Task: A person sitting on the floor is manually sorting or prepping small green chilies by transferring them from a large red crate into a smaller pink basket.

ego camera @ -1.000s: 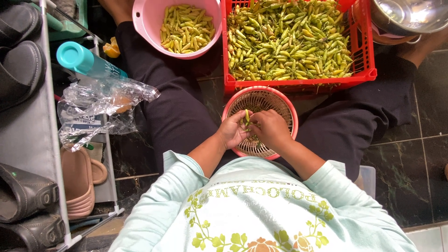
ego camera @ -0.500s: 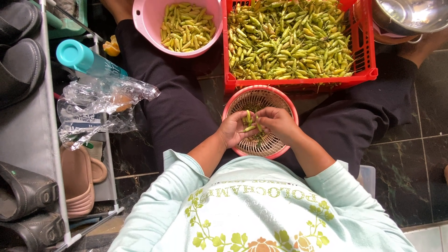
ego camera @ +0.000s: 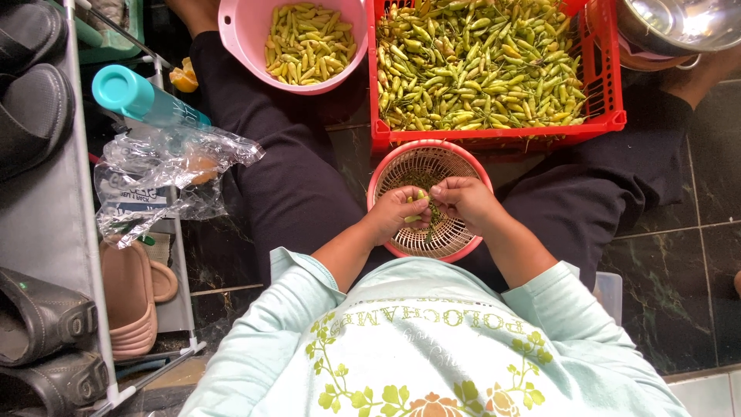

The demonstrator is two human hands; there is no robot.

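**Over the basket: stemming a chili**

Above the pink basket [ego camera: 463, 249], both hands pinch one green chili [ego camera: 417, 207]: left hand [ego camera: 397, 214] clamped on its body, right hand [ego camera: 461, 199] fingertips closed at its stem. Judged: stemming; a clean snap comes next.

Small yellow-green chili pepper [ego camera: 417, 207], pinched between both hands; held above a round pink woven-mesh basket [ego camera: 401, 166].

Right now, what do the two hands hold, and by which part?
Both hands, left hand and right hand, pinch one small green chili pepper between their fingertips over the pink sieve basket. Which end each grips cannot be told.
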